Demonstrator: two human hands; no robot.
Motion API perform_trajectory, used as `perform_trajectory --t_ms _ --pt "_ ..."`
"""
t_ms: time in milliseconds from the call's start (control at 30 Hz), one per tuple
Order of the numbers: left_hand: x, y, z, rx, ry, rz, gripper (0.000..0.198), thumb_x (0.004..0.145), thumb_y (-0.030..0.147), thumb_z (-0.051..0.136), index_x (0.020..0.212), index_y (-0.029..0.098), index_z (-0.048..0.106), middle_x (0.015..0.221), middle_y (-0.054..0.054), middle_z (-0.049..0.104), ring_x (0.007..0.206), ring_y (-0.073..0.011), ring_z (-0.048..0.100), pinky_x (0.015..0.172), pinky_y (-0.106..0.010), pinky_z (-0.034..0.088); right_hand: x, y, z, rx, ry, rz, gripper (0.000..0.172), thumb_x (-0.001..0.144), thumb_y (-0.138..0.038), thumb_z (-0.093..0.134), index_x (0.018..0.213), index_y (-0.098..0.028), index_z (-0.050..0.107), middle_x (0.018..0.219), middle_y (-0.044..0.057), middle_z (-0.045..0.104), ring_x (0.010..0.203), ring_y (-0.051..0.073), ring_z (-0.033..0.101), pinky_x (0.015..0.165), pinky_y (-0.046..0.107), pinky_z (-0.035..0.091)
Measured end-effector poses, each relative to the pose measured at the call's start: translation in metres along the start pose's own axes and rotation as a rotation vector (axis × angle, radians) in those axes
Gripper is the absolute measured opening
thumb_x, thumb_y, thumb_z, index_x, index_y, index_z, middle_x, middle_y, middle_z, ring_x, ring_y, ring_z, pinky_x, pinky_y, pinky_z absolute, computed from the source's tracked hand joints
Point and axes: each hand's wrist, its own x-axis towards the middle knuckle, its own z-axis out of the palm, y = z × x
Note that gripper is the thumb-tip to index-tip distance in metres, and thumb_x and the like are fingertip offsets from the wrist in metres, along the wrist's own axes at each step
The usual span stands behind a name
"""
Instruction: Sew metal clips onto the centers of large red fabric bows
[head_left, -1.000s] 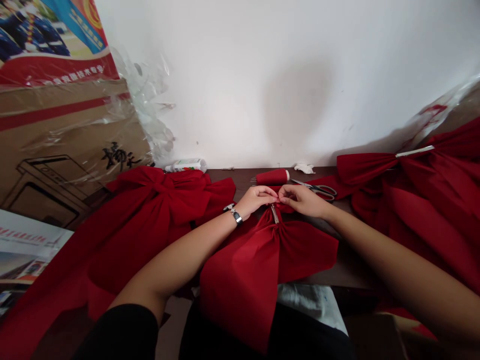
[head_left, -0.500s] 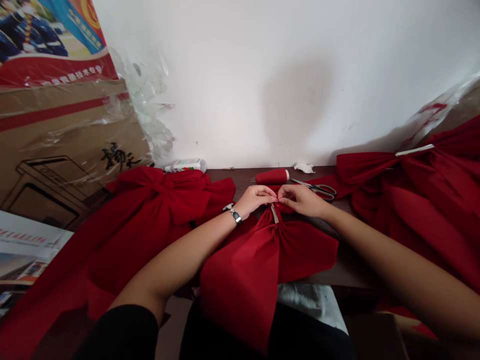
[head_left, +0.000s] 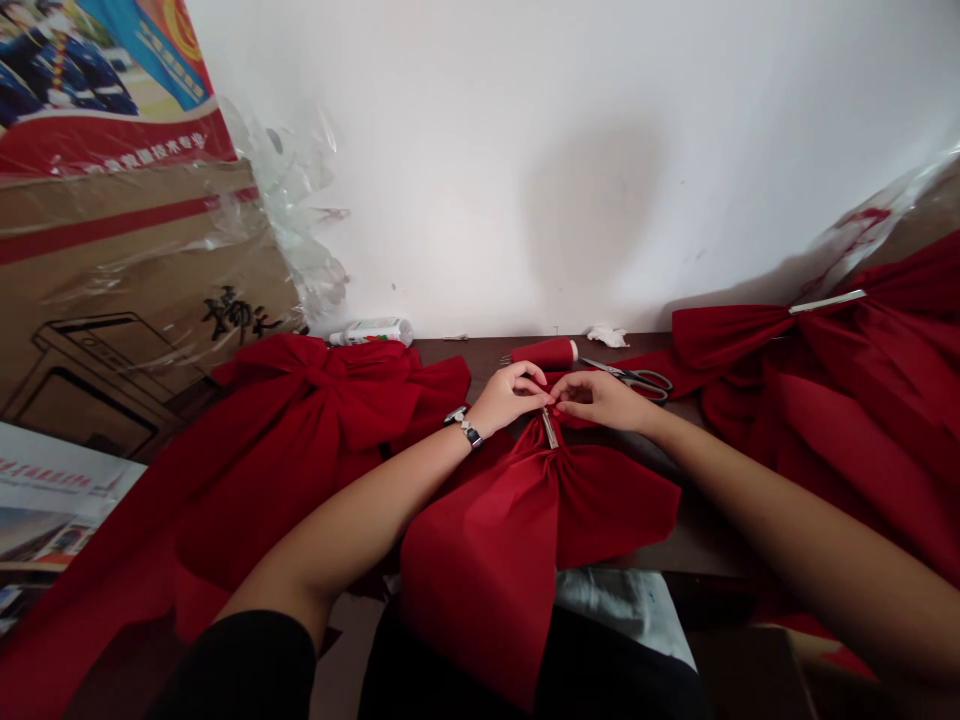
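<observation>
Both hands meet fingertip to fingertip just above a metal clip [head_left: 550,428]. The clip grips the gathered top of a red fabric piece [head_left: 487,540], which fans out below over the table edge and my lap. My left hand [head_left: 516,395], with a watch at the wrist, is closed in a pinch at the gathered end. From the other side my right hand [head_left: 596,398] pinches at the same spot, thumb and index together. Whatever lies between the fingertips is too small to make out. Right behind the hands are a spool of red thread [head_left: 546,353] and scissors [head_left: 637,380].
A finished-looking red bow [head_left: 322,385] lies on the left by a white bottle [head_left: 373,330]. More red fabric [head_left: 847,400] with a long clip [head_left: 827,301] is heaped on the right. A crumpled tissue [head_left: 607,336] rests by the wall; a cardboard box [head_left: 135,290] stands left.
The fingers have shifted slightly at the gathered end; the left index finger is lifted and more bent. The fabric has barely moved.
</observation>
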Motion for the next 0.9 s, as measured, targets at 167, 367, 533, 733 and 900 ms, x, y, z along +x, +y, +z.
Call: perform_trajectory --t_ms 167,367,533,733,900 --pt "-0.001 0.001 0.001 0.068 0.023 0.048 0.024 0.072 0.020 0.069 0.087 0.016 0.050 0.074 -0.002 0.070 0.069 -0.0121 0.067 0.069 -0.022 0.046 0.001 0.001 0.000 0.038 0.016 0.044 0.034 0.073 -0.046 0.065 0.084 -0.015 0.067 0.081 0.007 0.069 0.077 0.018 0.063 0.078 0.033 0.047" --pt "-0.001 -0.002 0.001 0.218 0.064 0.143 0.022 0.072 0.022 0.069 0.085 0.017 0.051 0.073 -0.002 0.071 0.067 -0.0118 0.066 0.068 -0.021 0.046 0.002 0.002 0.000 0.060 0.024 0.051 0.035 0.073 -0.049 0.065 0.078 -0.014 0.064 0.079 0.006 0.067 0.073 0.017 0.060 0.075 0.032 0.046" --pt "-0.002 -0.001 0.002 0.302 0.090 0.166 0.021 0.072 0.022 0.068 0.085 0.018 0.053 0.073 -0.001 0.071 0.069 -0.0128 0.067 0.073 -0.023 0.048 0.002 0.003 0.000 0.052 0.024 0.021 0.032 0.076 -0.046 0.063 0.077 -0.015 0.063 0.078 0.004 0.065 0.073 0.015 0.059 0.075 0.030 0.045" --pt "-0.005 0.009 0.004 0.391 0.126 0.178 0.016 0.071 0.019 0.067 0.081 0.018 0.054 0.071 0.000 0.071 0.070 -0.0132 0.067 0.074 -0.023 0.047 0.002 0.003 -0.001 0.067 0.026 0.032 0.026 0.076 -0.041 0.062 0.076 -0.015 0.062 0.077 0.002 0.065 0.071 0.014 0.058 0.075 0.030 0.045" --pt "-0.008 0.019 0.004 0.488 0.121 0.176 0.014 0.069 0.015 0.066 0.078 0.019 0.056 0.066 0.003 0.070 0.065 -0.0121 0.065 0.069 -0.022 0.045 0.002 -0.001 0.000 0.071 0.018 0.059 0.022 0.075 -0.037 0.061 0.075 -0.015 0.062 0.075 0.002 0.064 0.070 0.014 0.057 0.074 0.030 0.045"
